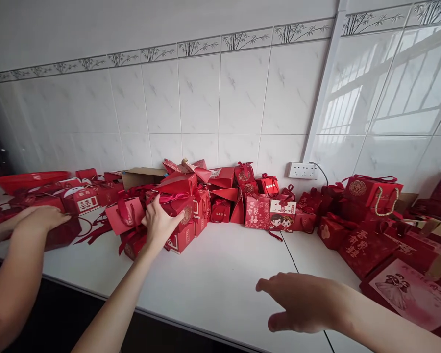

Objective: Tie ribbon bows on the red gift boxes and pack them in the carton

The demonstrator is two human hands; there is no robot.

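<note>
My left hand (158, 223) reaches into the middle pile, its fingers and thumb around the near side of a red gift box (177, 203) with a shiny ribbon and a round gold emblem. A smaller pinkish-red box (124, 215) with a ribbon handle leans just left of that hand. Under and beside the gripped box are more red boxes (183, 239) with white-and-gold print. Over the white table (220, 289), my right hand (301, 300) hovers with nothing in it, thumb apart from the other fingers. Some fingers of the left hand are partly hidden by its own back.
At the left, another person's hand (46, 218) rests on a dark red box (62, 235). A red basin (33, 181) stands behind. More red gift bags (367, 245) crowd the right side. A power socket (302, 170) is on the tiled wall (242, 93).
</note>
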